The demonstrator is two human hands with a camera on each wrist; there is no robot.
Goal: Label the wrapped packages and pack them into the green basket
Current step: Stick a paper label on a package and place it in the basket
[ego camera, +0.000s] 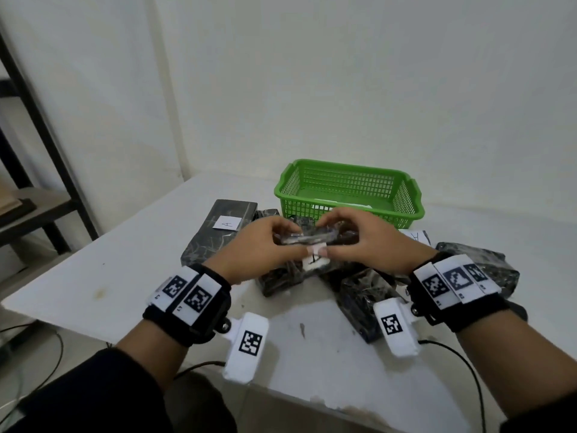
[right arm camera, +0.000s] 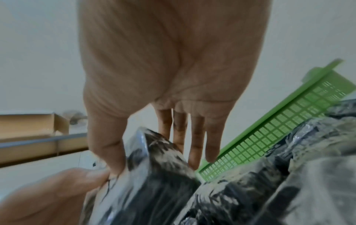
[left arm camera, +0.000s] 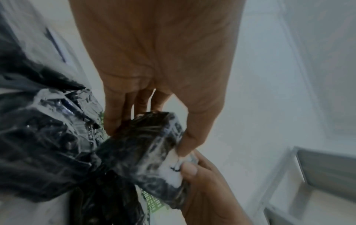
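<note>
Both hands hold a small dark wrapped package (ego camera: 312, 238) above the table, just in front of the green basket (ego camera: 349, 182). My left hand (ego camera: 265, 245) grips its left end, my right hand (ego camera: 365, 242) its right end. Both thumbs press a white label (ego camera: 317, 250) against the package's near face. In the left wrist view the left hand (left arm camera: 163, 76) pinches the package (left arm camera: 146, 149) and the label (left arm camera: 173, 170) carries a dark mark. In the right wrist view the right hand (right arm camera: 163, 76) grips the package (right arm camera: 159, 175), and the basket (right arm camera: 269, 137) is close behind it.
A long flat package (ego camera: 212, 242) with an "A" label (ego camera: 227, 222) lies at the left. Another labelled package (ego camera: 287, 276) sits below my hands. More wrapped packages lie at front centre (ego camera: 359, 304) and right (ego camera: 487, 267). Something pale lies in the basket. A dark shelf frame (ego camera: 37, 129) stands at the left.
</note>
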